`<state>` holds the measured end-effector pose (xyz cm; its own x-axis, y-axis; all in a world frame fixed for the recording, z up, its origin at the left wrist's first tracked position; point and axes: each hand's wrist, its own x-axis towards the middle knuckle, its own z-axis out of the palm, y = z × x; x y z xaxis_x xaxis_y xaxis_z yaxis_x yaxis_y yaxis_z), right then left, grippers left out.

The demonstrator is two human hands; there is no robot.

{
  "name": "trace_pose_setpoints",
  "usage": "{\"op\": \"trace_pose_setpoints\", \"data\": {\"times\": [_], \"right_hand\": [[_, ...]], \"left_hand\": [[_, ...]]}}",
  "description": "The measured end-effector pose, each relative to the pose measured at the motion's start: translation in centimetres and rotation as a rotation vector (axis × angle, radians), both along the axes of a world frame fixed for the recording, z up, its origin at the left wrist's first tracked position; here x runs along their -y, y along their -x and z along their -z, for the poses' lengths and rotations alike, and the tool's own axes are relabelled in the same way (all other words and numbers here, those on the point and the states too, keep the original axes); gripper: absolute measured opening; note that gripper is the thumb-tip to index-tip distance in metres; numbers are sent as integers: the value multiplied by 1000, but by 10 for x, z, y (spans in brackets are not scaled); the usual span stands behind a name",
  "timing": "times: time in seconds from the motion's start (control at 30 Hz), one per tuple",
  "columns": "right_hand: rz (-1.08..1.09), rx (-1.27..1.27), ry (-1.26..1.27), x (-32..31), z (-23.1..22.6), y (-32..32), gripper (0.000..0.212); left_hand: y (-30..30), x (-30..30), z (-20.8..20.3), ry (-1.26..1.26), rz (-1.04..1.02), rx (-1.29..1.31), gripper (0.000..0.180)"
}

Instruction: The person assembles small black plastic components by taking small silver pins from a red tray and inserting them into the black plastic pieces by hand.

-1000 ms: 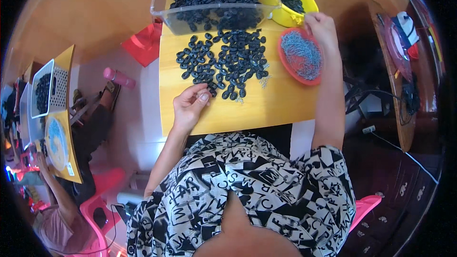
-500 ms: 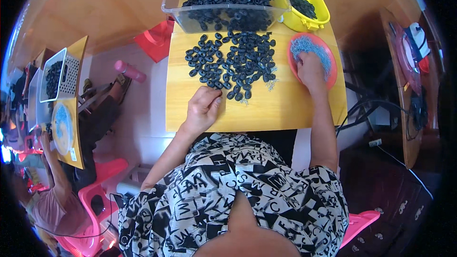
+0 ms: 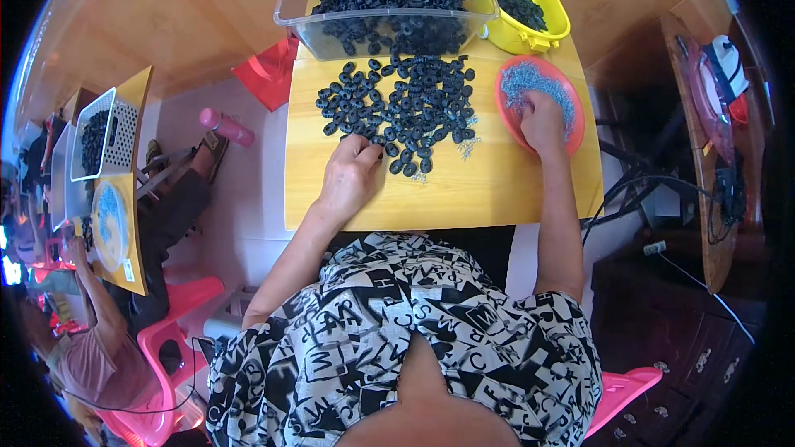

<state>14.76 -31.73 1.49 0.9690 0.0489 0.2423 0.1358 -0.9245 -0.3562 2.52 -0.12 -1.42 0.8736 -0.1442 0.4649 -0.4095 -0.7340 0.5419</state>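
Observation:
Many small black oval plastic parts [image 3: 414, 103] lie spread over the yellow wooden table [image 3: 480, 190]. At their near left edge, my left hand [image 3: 350, 172] is closed, its fingers curled down among the parts. A black part shows right by its fingertips, but whether they grip one is hidden. To the right, a red oval plate [image 3: 575, 142] holds a heap of tiny silvery metal pieces [image 3: 530, 76]. My right hand [image 3: 542, 120] reaches into that heap with its fingers pinched together. What sits between those fingertips cannot be made out.
A clear plastic bin [image 3: 385, 31] full of black parts stands at the table's far side, beside a yellow basket [image 3: 542, 40] with more. Loose silvery pieces [image 3: 469, 147] lie right of the parts. Leftward, another person [image 3: 99, 356] sits at a side table [image 3: 137, 199].
My left hand has shifted slightly up and left, its fingers curling further over the parts. My right hand stays in the plate's heap. The whole view has shifted slightly.

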Motion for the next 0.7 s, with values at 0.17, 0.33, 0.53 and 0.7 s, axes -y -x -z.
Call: {"op": "trace_pose_setpoints", "data": {"times": [0.17, 0.33, 0.53, 0.7], "right_hand": [[97, -33, -156, 7, 0, -3, 15], [86, 19, -127, 10, -6, 2, 10], [28, 7, -188, 12, -9, 1, 10], [51, 26, -118, 13, -10, -1, 18]], "left_hand": [[-2, 2, 1, 4, -10, 69, 16], [2, -6, 2, 223, -7, -9, 10], [13, -15, 4, 1160, -58, -467, 14], [16, -19, 13, 1487, 93, -473, 18]]}}
